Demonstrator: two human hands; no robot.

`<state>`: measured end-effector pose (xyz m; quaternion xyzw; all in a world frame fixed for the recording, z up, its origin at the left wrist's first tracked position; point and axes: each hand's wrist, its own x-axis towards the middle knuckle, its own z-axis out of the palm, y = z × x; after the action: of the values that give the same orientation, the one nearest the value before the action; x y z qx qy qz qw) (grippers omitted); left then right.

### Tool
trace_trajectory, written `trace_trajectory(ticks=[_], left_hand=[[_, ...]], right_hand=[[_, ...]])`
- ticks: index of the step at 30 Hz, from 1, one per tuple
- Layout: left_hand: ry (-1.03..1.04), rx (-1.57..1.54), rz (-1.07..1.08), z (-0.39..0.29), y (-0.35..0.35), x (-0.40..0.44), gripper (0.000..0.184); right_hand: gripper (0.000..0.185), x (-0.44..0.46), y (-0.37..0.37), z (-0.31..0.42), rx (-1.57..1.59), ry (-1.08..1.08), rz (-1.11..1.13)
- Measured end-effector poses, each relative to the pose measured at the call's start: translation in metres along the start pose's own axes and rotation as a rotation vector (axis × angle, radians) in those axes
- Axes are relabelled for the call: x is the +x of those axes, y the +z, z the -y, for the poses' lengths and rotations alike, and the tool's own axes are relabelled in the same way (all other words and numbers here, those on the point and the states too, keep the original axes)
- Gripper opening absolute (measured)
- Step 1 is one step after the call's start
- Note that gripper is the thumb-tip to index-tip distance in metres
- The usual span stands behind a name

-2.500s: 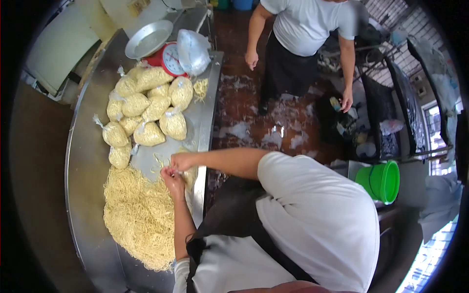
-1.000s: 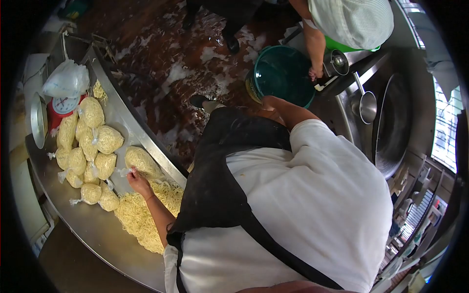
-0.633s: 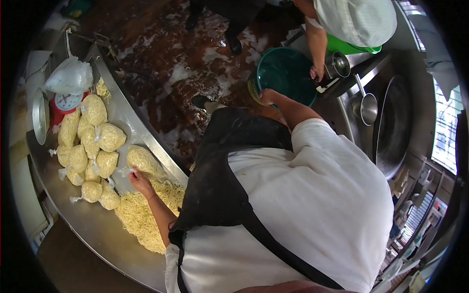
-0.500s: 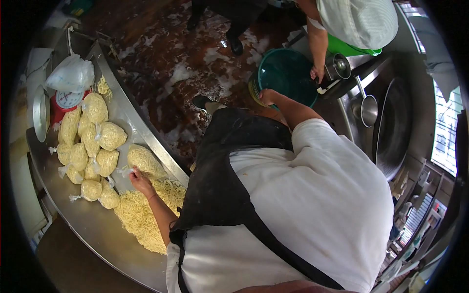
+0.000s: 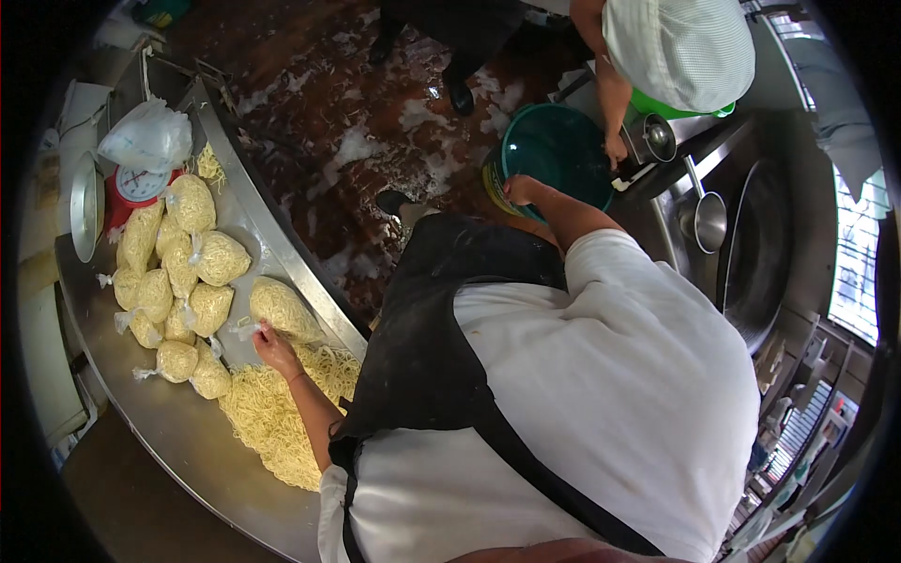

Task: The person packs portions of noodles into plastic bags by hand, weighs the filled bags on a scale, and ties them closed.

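My left hand (image 5: 272, 345) is closed on the gathered plastic neck of a bag of noodles (image 5: 284, 310), which lies on its side on the steel table. Loose yellow noodles (image 5: 282, 422) are heaped just below that hand, under my forearm. Several tied bags of noodles (image 5: 221, 258) are bunched to its left. On my other side, my right hand (image 5: 519, 189) is closed at the near rim of a big green bucket (image 5: 530, 136); its fingertips are partly hidden.
A red scale (image 5: 141, 186) and plastic bags (image 5: 147, 136) stand at the table's far end. Beyond the bucket, a co-worker's hand (image 5: 615, 150) reaches to the counter, near a ladle (image 5: 709, 220) and a large wok (image 5: 755, 244). The brown floor (image 5: 328, 103) looks wet, and another person's legs show there.
The view has shifted slightly. The co-worker by the counter has leaned a little, while both my hands keep their places on the bag and the bucket.
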<state>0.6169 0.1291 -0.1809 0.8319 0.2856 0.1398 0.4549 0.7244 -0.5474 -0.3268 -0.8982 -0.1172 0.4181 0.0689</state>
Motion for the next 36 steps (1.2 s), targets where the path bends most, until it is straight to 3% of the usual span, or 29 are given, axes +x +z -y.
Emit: trace_trajectory(ticks=[2, 7, 8, 9, 10, 11, 12, 13, 14, 19, 20, 23, 26, 28, 30, 32, 33, 35, 36], left_hand=[[0.045, -0.103, -0.028, 0.008, 0.002, 0.001, 0.033], [0.032, 0.141, -0.014, -0.019, 0.000, -0.007, 0.037], [0.017, 0.172, -0.017, -0.016, -0.003, -0.005, 0.039], [0.016, 0.166, -0.030, -0.011, -0.004, -0.005, 0.040], [0.022, 0.142, -0.059, -0.007, 0.000, -0.002, 0.041], [0.042, 0.110, -0.085, -0.001, 0.003, 0.000, 0.040], [0.060, 0.085, -0.104, 0.002, 0.006, 0.000, 0.038], [0.065, 0.126, -0.129, -0.002, 0.006, -0.002, 0.035], [0.061, 0.177, -0.142, -0.003, 0.005, -0.004, 0.032], [-0.005, 0.058, -0.182, -0.001, 0.009, -0.008, 0.022], [-0.011, 0.048, -0.191, -0.002, 0.009, -0.011, 0.022], [-0.035, 0.018, -0.209, 0.003, 0.010, -0.015, 0.021], [-0.010, 0.016, -0.217, 0.000, 0.007, -0.015, 0.022], [0.020, 0.040, -0.226, 0.000, 0.011, -0.017, 0.022], [0.059, 0.086, -0.236, -0.009, 0.015, -0.014, 0.022], [0.064, 0.106, -0.211, -0.024, 0.015, -0.017, 0.022], [0.063, 0.115, -0.207, -0.029, 0.014, -0.018, 0.022], [0.070, 0.096, -0.230, -0.020, 0.009, -0.026, 0.023], [0.097, 0.082, -0.228, -0.022, 0.011, -0.023, 0.023]], right_hand=[[0.029, -0.008, -0.013, 0.010, 0.069, 0.063, 0.005], [0.037, 0.031, 0.034, -0.026, -0.112, -0.039, 0.044], [0.033, 0.012, -0.004, -0.002, -0.241, -0.172, 0.280], [0.031, 0.005, 0.019, -0.011, -0.002, -0.062, -0.122], [0.029, 0.041, 0.047, -0.040, -0.262, -0.199, -0.010], [0.029, 0.026, 0.025, -0.026, -0.360, -0.210, 0.021], [0.026, 0.058, 0.057, -0.052, -0.354, -0.185, 0.007], [0.025, 0.087, 0.086, -0.087, -0.353, -0.370, -0.008], [0.022, 0.030, 0.022, -0.028, -0.233, -0.187, 0.055], [0.020, 0.043, -0.008, -0.014, -0.244, -0.404, -0.074], [0.020, 0.035, -0.020, -0.004, 0.058, -0.246, -0.119], [0.024, 0.051, -0.046, 0.016, -0.174, -0.196, 0.010], [0.033, 0.118, -0.045, 0.007, -0.789, -0.711, 0.048], [0.047, 0.031, -0.144, 0.119, -0.077, -0.293, -0.275], [0.086, -0.071, -0.248, 0.228, -0.069, -0.536, -0.708], [0.102, -0.123, -0.333, 0.301, 0.181, -0.988, -0.890], [0.106, -0.154, -0.360, 0.329, 0.755, -1.099, -0.626], [0.109, -0.219, -0.415, 0.368, 1.483, -1.564, 0.225], [0.109, -0.238, -0.429, 0.378, 1.350, -1.636, -0.046]])
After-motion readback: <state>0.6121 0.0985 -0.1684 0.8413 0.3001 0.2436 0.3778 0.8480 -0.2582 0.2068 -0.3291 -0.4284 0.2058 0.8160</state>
